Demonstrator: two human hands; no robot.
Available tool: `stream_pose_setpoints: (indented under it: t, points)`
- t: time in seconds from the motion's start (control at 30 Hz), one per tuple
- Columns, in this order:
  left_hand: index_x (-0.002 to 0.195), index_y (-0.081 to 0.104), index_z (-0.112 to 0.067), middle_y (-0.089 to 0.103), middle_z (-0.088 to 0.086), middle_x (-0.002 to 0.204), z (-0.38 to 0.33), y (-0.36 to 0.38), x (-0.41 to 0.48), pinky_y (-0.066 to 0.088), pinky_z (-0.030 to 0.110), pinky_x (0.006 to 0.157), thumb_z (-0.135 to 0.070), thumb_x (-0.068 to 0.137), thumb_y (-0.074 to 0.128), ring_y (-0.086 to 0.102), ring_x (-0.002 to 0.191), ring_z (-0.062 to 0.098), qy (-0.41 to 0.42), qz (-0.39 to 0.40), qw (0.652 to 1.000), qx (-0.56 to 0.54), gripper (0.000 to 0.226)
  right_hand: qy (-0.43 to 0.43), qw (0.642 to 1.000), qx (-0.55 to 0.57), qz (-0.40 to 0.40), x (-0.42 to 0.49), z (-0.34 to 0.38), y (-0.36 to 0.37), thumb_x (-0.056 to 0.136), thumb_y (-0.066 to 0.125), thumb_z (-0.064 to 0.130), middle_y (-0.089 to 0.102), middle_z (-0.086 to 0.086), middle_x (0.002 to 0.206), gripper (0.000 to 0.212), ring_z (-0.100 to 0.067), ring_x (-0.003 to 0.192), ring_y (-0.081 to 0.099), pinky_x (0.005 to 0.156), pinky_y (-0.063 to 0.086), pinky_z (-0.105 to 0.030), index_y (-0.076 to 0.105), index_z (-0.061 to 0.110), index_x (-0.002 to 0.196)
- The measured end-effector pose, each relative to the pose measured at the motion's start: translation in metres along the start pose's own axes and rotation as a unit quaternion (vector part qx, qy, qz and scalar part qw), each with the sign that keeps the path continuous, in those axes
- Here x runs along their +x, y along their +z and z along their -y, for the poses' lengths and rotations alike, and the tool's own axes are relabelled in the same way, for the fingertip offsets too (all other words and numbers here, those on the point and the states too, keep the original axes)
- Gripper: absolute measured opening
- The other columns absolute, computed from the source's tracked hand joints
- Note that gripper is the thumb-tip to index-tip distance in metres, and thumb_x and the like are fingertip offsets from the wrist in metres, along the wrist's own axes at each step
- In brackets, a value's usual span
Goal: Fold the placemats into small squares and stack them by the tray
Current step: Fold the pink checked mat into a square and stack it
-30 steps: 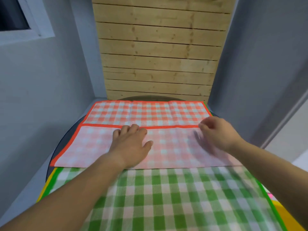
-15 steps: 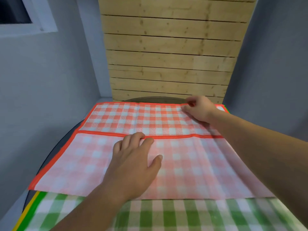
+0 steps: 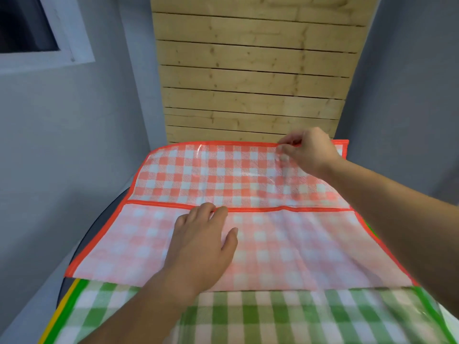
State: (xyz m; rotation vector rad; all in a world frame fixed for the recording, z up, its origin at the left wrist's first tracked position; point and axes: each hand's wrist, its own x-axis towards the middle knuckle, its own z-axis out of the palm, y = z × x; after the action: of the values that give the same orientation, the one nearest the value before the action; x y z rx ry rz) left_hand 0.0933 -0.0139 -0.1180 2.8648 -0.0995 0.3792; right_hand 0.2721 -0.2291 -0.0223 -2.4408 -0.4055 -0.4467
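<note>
**Red placemat half folded, both hands on it**

The red checked placemat (image 3: 223, 180) lies across the middle of the dark round desk (image 3: 109, 214). Its near half is turned over on itself, so the pale underside faces up, and the orange hem of that flap runs side to side through the centre of the view. The far half shows the brighter check, and its far edge, toward 12 o'clock, curves up off the surface.

The left hand (image 3: 201, 247) lies flat on the pale flap. Its fingers (image 3: 206, 212) are straight and a little spread; they hold nothing, and their tips reach the hem.

The right hand (image 3: 308, 152) is at about 1 o'clock, on the far edge of the red placemat. Its fingers (image 3: 288, 141) are curled and pinch that orange border with the thumb.

A green checked placemat (image 3: 273, 316) lies under the red one and shows at 6 o'clock, blurred. A yellow edge (image 3: 65, 309) peeks out beside it at 8 o'clock.

A wooden slat panel (image 3: 253, 70) stands behind the desk at 12 o'clock, between grey walls, and a window (image 3: 37, 33) sits at 10 o'clock.
</note>
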Motion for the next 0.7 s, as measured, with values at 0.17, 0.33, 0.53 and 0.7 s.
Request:
stream_pose_setpoints:
  t: [0.17,0.33,0.53,0.7]
  points:
    - [0.121,0.064,-0.015,0.062,0.004,0.123,-0.014,-0.023,-0.012,0.048,0.04,0.093,-0.04,0.097,0.039,0.058,0.108,0.026,0.076,-0.122,0.989,0.017,0.043,-0.049,0.998,-0.042,-0.008,-0.05,0.047,-0.055,0.089,0.068,0.034,0.065,0.019,0.076,0.013,-0.012,0.086,0.063,0.094,0.048,-0.045,0.07,0.033,0.076]
    - [0.134,0.05,-0.006,0.034,0.024,0.154,-0.03,-0.058,-0.032,0.023,0.049,0.12,-0.031,0.094,0.05,0.03,0.146,0.038,0.18,-0.233,0.955,0.047,0.047,-0.043,0.996,-0.063,0.045,-0.121,0.066,-0.078,0.087,0.07,0.033,0.07,0.014,0.081,0.012,-0.012,0.086,0.065,0.09,0.049,-0.04,0.072,0.028,0.076]
    - [0.151,0.04,-0.008,0.031,0.019,0.162,-0.032,-0.063,-0.063,0.018,0.047,0.122,-0.041,0.1,0.039,0.027,0.151,0.033,0.245,-0.115,0.949,0.16,0.061,-0.056,0.991,-0.022,0.115,-0.201,0.051,-0.054,0.084,0.073,0.026,0.067,0.012,0.088,0.005,-0.009,0.088,0.06,0.085,0.049,-0.033,0.075,0.028,0.079]
    - [0.161,0.007,-0.033,-0.004,0.003,0.17,-0.014,-0.05,-0.063,-0.011,0.043,0.125,-0.061,0.093,-0.007,-0.01,0.156,0.022,0.164,0.134,0.965,0.153,0.075,-0.046,0.991,-0.007,0.128,-0.237,0.024,-0.027,0.083,0.075,0.025,0.066,0.015,0.1,0.004,-0.005,0.104,0.052,0.094,0.039,-0.021,0.075,0.027,0.079]
